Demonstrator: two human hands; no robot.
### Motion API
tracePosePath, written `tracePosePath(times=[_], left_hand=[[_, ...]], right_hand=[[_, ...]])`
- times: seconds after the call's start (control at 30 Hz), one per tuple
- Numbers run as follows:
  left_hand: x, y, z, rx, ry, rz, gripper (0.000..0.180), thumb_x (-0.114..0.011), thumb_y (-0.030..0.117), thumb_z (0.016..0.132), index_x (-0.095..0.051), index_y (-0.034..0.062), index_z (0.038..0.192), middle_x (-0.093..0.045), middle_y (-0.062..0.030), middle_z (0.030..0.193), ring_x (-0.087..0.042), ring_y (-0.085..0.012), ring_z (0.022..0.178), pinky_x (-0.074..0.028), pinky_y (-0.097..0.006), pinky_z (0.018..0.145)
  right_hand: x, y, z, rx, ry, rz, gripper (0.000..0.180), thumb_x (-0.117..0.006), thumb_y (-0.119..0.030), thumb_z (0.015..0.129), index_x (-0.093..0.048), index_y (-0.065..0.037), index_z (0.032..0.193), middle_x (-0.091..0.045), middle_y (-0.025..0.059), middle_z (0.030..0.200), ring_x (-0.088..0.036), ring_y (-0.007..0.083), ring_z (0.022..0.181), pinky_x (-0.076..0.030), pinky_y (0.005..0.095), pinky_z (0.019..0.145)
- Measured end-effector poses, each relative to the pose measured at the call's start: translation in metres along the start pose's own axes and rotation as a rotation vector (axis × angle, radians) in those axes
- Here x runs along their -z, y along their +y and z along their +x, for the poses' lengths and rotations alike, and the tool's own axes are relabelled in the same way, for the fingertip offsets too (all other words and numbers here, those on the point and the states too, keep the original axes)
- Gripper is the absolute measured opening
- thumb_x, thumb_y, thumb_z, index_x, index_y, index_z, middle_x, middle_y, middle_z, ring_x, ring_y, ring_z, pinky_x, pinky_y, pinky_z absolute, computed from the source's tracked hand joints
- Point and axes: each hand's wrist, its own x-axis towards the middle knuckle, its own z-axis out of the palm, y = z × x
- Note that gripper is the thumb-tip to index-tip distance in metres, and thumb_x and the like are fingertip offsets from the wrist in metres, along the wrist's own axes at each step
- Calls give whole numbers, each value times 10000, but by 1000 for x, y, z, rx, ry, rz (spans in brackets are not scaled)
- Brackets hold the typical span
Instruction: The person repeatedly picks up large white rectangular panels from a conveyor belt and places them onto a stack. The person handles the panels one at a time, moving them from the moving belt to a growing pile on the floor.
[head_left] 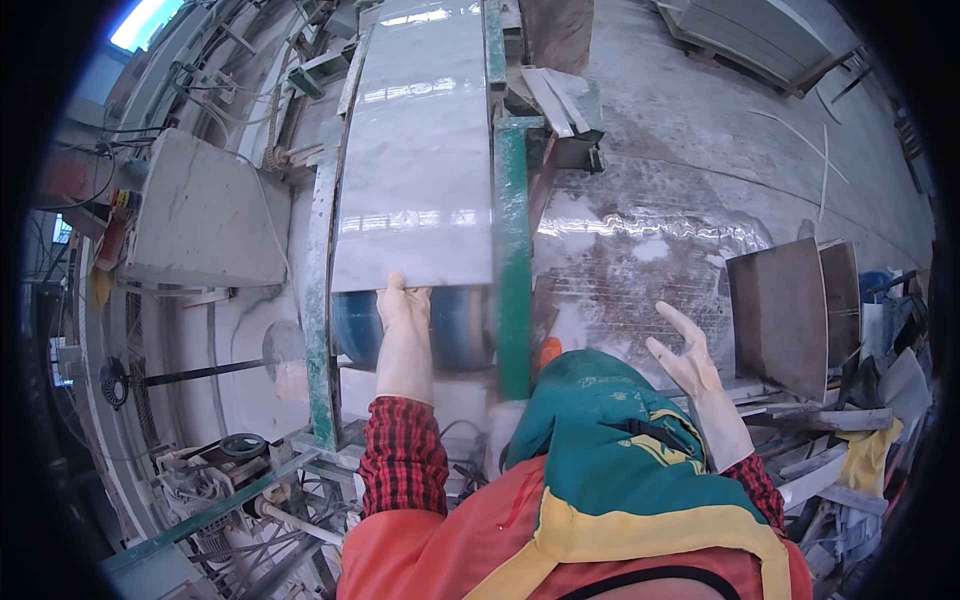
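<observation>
Head view | left hand [404,312] in pale glove, fingers together, flat on near edge of marble slab [418,150] lying on green machine frame [512,260] above blue roller [455,325] | right hand [685,358] free, fingers spread | slab looks heavy, stiff, wet-slippery, brittle; hold both long edges.

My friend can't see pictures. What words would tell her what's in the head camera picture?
A person's gloved left hand touches the near edge of a long pale marble slab lying on a green-framed machine above a blue roller. The gloved right hand hangs open in the air, holding nothing, near dark stone tiles stood on edge.
</observation>
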Motion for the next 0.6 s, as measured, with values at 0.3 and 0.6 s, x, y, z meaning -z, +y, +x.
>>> tracePosePath(times=[0.3, 0.6], left_hand=[[2, -2, 21, 41, 130, -3, 318, -510, 48, 954, -435, -17, 1256, -524, -197, 1219, -603, -361, 1023, -571, -558, 809], [15, -1, 43, 23, 53, -69, 448, -517, -28, 893, -394, -9, 1323, -488, -221, 1259, -585, -399, 1050, -553, -640, 802]], right_hand=[[0, -20, 4, 40, -9, -77, 577, -719, -172, 754, -568, -4, 1286, -572, 191, 1316, -513, 301, 1265, -381, 364, 1076], [5, -22, -7, -19, 13, -55, 576, -722, -167, 758, -566, -7, 1289, -571, 185, 1320, -510, 294, 1269, -377, 358, 1078]])
